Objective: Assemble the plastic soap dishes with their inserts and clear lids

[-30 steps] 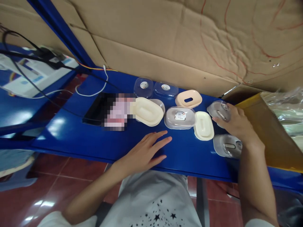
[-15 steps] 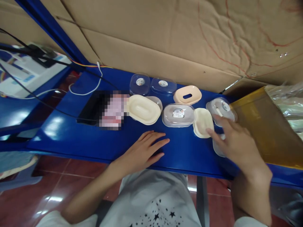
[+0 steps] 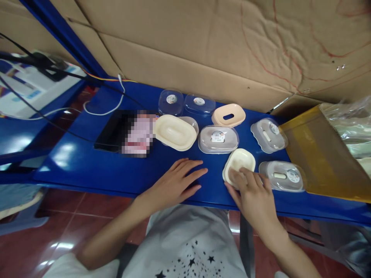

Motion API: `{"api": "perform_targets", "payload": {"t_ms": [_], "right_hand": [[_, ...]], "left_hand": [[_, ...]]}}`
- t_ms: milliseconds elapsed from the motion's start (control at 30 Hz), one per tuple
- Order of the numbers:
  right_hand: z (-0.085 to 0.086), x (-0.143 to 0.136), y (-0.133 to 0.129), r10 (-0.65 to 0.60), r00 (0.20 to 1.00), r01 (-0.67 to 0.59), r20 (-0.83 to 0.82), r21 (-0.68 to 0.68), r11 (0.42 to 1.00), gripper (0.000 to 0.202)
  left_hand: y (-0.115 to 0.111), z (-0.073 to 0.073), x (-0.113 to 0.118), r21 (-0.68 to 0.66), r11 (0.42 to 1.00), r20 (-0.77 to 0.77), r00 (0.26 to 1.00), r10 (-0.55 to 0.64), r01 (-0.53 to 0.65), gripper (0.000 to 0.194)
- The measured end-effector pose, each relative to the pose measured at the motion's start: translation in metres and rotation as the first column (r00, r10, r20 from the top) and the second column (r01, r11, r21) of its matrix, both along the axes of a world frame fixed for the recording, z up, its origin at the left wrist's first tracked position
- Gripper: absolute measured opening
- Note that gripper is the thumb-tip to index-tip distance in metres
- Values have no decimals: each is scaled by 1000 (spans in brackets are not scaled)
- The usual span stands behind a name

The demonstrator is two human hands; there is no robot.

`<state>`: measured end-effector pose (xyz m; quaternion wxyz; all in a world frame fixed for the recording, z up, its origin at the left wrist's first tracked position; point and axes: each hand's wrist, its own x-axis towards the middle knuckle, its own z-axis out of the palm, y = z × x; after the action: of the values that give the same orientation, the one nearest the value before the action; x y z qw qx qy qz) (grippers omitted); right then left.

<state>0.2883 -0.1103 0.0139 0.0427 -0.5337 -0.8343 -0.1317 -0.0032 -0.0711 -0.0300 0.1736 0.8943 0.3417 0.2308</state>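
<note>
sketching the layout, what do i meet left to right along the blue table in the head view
Black item → left cream dish → middle clear-lidded dish → right cream dish with the right hand on it → nearer right clear-lidded dish → cardboard box

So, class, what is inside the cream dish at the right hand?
The right hand reaches into the cream dish; its floor shows at the far end, but the hand covers much of the near end.
</note>
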Motion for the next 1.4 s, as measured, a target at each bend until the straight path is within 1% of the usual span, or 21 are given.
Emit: {"api": "perform_targets", "payload": {"t_ms": [67, 100, 167, 233, 300, 333, 433, 467, 533, 600, 667, 767, 867, 967, 1033, 1067, 1133, 1233, 1300, 1333, 1400], "right_hand": [[1, 2, -11, 97, 993, -101, -69, -61, 993, 30], [2, 4, -16, 157, 981, -169, -115, -107, 980, 30], [5, 7, -21, 266, 940, -311, -214, -219, 925, 35], [7, 8, -18, 330, 894, -420, -302, -313, 852, 44], [10, 6, -6, 365, 856, -492, -365, -364, 791, 54], [11, 4, 3, 379, 837, -524, -394, -380, 762, 56], [13, -2, 36, 395, 761, -621, -515, -400, 674, 49], [12, -5, 47, 386, 735, -642, -558, -389, 661, 44], [11, -14, 66, 365, 712, -645, -601, -354, 677, 42], [8, -25, 78, 365, 743, -605, -560, -332, 723, 46], [6, -37, 85, 370, 808, -537, -458, -314, 783, 48], [7, -58, 92, 315, 891, -402, -328, -244, 883, 46], [11, -81, 99, 269, 914, -330, -305, -167, 929, 52], [14, -109, 111, 291, 913, -332, -285, -108, 937, 69], [15, -126, 121, 302, 918, -341, -257, -122, 932, 81], [16, -133, 126, 296, 923, -338, -244, -151, 929, 82], [18, -138, 138, 272, 934, -324, -231, -229, 918, 75], [26, -126, 159, 279, 924, -357, -263, -328, 874, 63], [30, -110, 175, 288, 909, -386, -302, -347, 855, 57], [32, -101, 182, 280, 907, -384, -316, -341, 858, 54], [33, -88, 194, 244, 914, -346, -324, -310, 886, 51]], "left_hand": [[-2, 3, -2, -32, 999, 35, 999, 3, -1, 48], [-4, 5, -4, -56, 998, 57, 998, 5, -2, 52], [-8, 8, -6, -98, 995, 85, 996, 0, 8, 62], [-10, 11, -8, -107, 993, 67, 997, -40, 47, 73], [-12, 12, -9, -84, 993, 14, 997, -80, 81, 75], [-11, 12, -10, -65, 995, -12, 997, -80, 79, 74], [-10, 12, -17, -1, 1000, -70, 997, -27, 27, 57], [-9, 13, -20, 19, 1000, -82, 997, -8, 10, 50], [-9, 15, -28, 45, 999, -94, 995, 22, -18, 33], [-11, 16, -37, 57, 997, -90, 994, 53, -48, 22], [-13, 15, -44, 62, 995, -80, 994, 77, -72, 18], [-13, 10, -50, 81, 992, -62, 993, 100, -94, 18], [-9, 4, -52, 114, 988, -35, 993, 110, -106, 17], [-5, 0, -52, 148, 984, -19, 994, 107, -104, 22], [-5, -1, -52, 170, 979, -19, 993, 119, -114, 27], [-5, -1, -51, 177, 976, -19, 991, 129, -124, 30], [-6, -1, -51, 174, 974, -19, 988, 151, -146, 35], [-5, 1, -49, 157, 974, -18, 986, 166, -161, 38], [-3, 3, -48, 153, 976, -5, 988, 157, -154, 38], [-2, 4, -47, 148, 978, 4, 989, 151, -150, 37], [-1, 5, -47, 137, 981, 21, 990, 137, -139, 36]]}}
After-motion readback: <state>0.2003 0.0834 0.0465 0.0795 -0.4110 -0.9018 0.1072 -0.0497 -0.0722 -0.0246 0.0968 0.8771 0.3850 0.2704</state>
